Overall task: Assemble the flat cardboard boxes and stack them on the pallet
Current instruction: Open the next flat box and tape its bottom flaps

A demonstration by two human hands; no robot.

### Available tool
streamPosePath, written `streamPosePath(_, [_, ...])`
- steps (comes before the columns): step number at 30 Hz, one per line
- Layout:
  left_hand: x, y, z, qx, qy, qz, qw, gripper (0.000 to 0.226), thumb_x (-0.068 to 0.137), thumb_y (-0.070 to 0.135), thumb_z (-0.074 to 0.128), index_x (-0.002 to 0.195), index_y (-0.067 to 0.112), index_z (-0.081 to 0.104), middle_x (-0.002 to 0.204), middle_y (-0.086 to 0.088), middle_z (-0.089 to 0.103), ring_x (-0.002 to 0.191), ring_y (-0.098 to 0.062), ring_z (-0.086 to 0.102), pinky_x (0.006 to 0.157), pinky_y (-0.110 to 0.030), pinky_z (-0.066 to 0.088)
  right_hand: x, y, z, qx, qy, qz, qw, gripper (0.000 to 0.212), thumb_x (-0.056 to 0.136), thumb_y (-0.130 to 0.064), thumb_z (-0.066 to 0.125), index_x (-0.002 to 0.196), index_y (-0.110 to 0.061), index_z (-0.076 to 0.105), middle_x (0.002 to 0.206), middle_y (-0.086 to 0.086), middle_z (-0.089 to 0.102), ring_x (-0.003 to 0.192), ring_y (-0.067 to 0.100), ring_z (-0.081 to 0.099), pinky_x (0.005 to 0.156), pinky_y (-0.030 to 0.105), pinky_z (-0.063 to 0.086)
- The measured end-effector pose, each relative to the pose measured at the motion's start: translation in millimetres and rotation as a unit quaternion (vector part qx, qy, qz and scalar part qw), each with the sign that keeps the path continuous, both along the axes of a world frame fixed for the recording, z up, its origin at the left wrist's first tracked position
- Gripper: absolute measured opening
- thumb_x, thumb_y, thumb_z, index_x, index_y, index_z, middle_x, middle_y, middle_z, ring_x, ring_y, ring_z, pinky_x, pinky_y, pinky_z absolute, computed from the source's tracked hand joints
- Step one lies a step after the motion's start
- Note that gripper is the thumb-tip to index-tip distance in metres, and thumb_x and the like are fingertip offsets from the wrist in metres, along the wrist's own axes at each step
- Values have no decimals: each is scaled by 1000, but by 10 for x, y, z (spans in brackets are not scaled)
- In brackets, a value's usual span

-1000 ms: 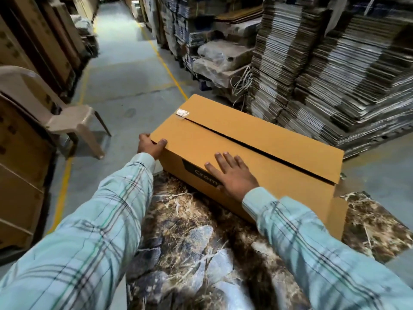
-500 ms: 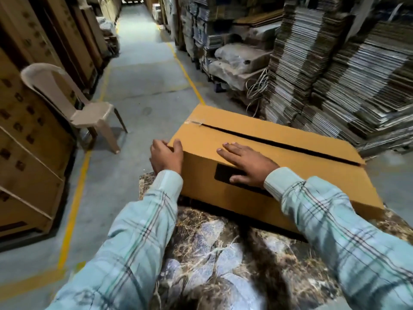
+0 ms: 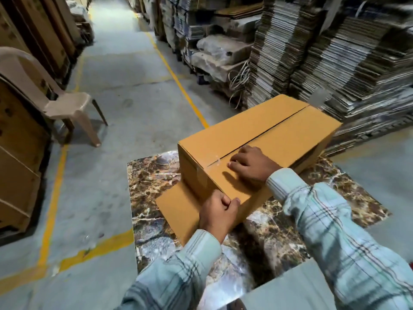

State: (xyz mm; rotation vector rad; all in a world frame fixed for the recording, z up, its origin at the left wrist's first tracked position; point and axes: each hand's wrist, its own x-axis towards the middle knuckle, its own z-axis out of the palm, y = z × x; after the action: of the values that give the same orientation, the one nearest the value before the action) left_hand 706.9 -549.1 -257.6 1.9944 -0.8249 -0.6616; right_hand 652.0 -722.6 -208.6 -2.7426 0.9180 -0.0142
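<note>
head view: a long brown corrugated cardboard box (image 3: pixel 257 139) lies on a marble-patterned brown and grey slab (image 3: pixel 156 175), its length running away from the person toward the upper right. its two top flaps meet along a dark seam down the middle, with a scrap of clear tape (image 3: pixel 214 161) at the near end of that seam. one loose flap (image 3: pixel 176 211) at the near end lies flat on the slab.

the left hand (image 3: pixel 220 214) grips the box's near lower corner, thumb on the top face and fingers curled round the edge. the right hand (image 3: pixel 251 164) presses on the nearer top flap just beside the seam, fingers bent at the knuckles with the tips on the cardboard. both arms wear pale checked shirt sleeves (image 3: pixel 330 231).

a beige plastic chair (image 3: pixel 67 104) stands on the grey concrete floor (image 3: pixel 125 90) to the left, well apart from the box. yellow painted lines (image 3: pixel 176 79) cross the floor. tall stacks of flattened cardboard sheets (image 3: pixel 335 63) rise behind the box on the right.
</note>
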Motion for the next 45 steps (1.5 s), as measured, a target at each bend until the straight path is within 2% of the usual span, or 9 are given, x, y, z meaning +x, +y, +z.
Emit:
streamPosePath(6, [384,-113,161,32,45,-121,991,16,81,26,57,68,18,49,66,-5,64,70,-28,67,62,-31,52,354,462,-290,19,-116,-263,958,51,82,-58,43,92,-16,72,104,12,56,113,34,45,91,42,41])
streamPosePath(9, [916,-253,253,-32,-211,-7,977,9,87,25,53,89,19,60,91,-10,64,87,-30,59,71,-33,45,365,648,-386,34,-201,-347,916,34,85,-42,59,98,-14,73,110,11,53,114,32,42,92,39,43])
streamPosePath(11, [1234,-446,273,-23,-290,-54,955,29,88,25,54,116,24,61,123,-14,52,119,-34,45,96,-41,39,356,725,-390,14,-240,-361,901,26,84,-34,62,97,-14,73,108,10,54,112,30,42,92,36,42])
streamPosePath(15, [1590,-782,173,121,-290,-236,920,46,97,38,48,142,38,41,156,-17,15,143,-38,15,116,-43,16,348,745,-427,32,-298,-353,887,11,83,-24,66,86,-17,75,97,5,59,108,25,45,87,28,33])
streamPosePath(22, [1772,-867,127,148,-287,-252,912,43,100,21,42,136,45,47,149,-14,30,134,-38,32,115,-39,27,331,828,-448,26,-394,-319,862,8,80,-16,70,84,-11,74,89,7,61,94,26,54,83,32,45])
streamPosePath(27, [1779,-842,85,140,-292,-249,913,40,99,25,44,131,48,51,135,-11,40,124,-36,41,111,-40,33,320,888,-467,-3,-327,-376,867,20,84,-27,68,94,-10,73,104,6,59,106,23,48,92,29,37])
streamPosePath(31, [1728,-787,28,151,-292,-245,912,39,97,29,48,128,52,51,122,-11,45,113,-35,50,105,-41,40,312,920,-427,25,-292,-376,879,9,84,-27,68,86,-20,73,102,1,60,107,23,48,93,36,41])
streamPosePath(38, [1596,-695,24,145,-286,-239,917,39,96,30,51,129,51,51,122,-11,44,113,-38,50,104,-43,40,59,1273,-445,68,-363,-149,917,5,81,-22,71,83,-18,72,90,-1,56,95,21,51,83,39,45])
streamPosePath(45, [1453,-635,213,223,-297,-269,889,50,94,53,42,143,47,32,146,-18,29,134,-41,33,112,-47,31,-128,1576,-558,16,-316,-75,946,16,82,-34,64,84,-19,71,91,-1,57,91,19,49,79,42,44])
